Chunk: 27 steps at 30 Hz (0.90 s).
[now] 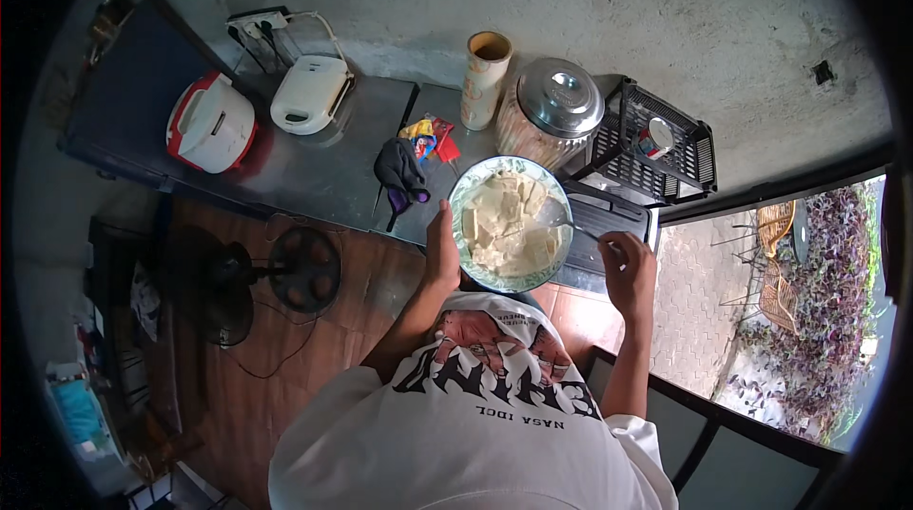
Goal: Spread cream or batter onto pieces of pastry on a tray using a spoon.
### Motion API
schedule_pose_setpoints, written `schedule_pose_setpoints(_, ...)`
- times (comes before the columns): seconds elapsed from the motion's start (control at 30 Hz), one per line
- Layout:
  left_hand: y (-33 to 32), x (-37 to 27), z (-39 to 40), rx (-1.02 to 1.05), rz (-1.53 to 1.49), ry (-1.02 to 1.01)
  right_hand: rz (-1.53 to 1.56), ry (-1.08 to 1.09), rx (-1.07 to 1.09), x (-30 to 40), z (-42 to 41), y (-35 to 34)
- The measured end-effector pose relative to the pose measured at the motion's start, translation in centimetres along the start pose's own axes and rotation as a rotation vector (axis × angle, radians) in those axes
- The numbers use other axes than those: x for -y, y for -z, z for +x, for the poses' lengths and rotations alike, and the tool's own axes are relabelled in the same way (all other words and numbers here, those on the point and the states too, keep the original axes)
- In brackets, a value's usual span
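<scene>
A patterned enamel-like bowl [463, 185] with a green leaf design is held up in front of me. Pale cut pieces in a creamy coating [503, 214] fill much of it. My left hand [444, 250] grips the bowl's left side, thumb up along the rim; the other fingers are hidden beneath. In my right hand [630, 271], right of the bowl, is the handle of a metal spoon [553, 213]. The spoon's head rests among the pale pieces on the bowl's right side.
Behind the bowl stand a lidded jar [560, 100], a tall cylinder [486, 82] and a black plastic crate [660, 143]. Wrappers [431, 136] and a dark cloth item [401, 175] lie on the metal counter [321, 168]. A sandwich maker [310, 93], a rice cooker [212, 125] and a fan [228, 282] are leftward.
</scene>
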<state>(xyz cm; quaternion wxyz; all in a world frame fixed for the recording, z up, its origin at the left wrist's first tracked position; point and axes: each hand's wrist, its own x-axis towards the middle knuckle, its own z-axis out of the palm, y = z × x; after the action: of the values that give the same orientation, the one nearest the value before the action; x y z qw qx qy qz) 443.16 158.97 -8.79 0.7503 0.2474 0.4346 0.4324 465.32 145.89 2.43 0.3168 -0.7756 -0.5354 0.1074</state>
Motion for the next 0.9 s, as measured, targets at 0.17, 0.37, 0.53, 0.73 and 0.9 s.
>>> schedule_pose_setpoints(0.17, -0.6, 0.8, 0.4, 0.036, -0.086, 0.018, -0.219, 0.168, -0.121, -0.9, 0.6, -0.1)
schedule_pose_setpoints(0.37, -2.1, 3.4, 0.3, 0.008, -0.145, 0.052, -0.241, 0.242, -0.190, -1.9, 1.9, 0.1)
schedule_pose_setpoints(0.53, -1.4, 6.2, 0.1, -0.091, -0.073, -0.046, -0.193, 0.190, -0.101, -3.8, 3.0, 4.7)
schedule_pose_setpoints(0.73, -3.5, 6.3, -1.8, -0.200, -0.056, -0.119, -0.190, 0.214, 0.033, -5.0, 3.7, 5.6)
schedule_pose_setpoints(0.9, -4.0, 7.3, -3.0, -0.207, -0.080, -0.172, -0.160, 0.317, 0.098, -5.2, 5.4, 6.2)
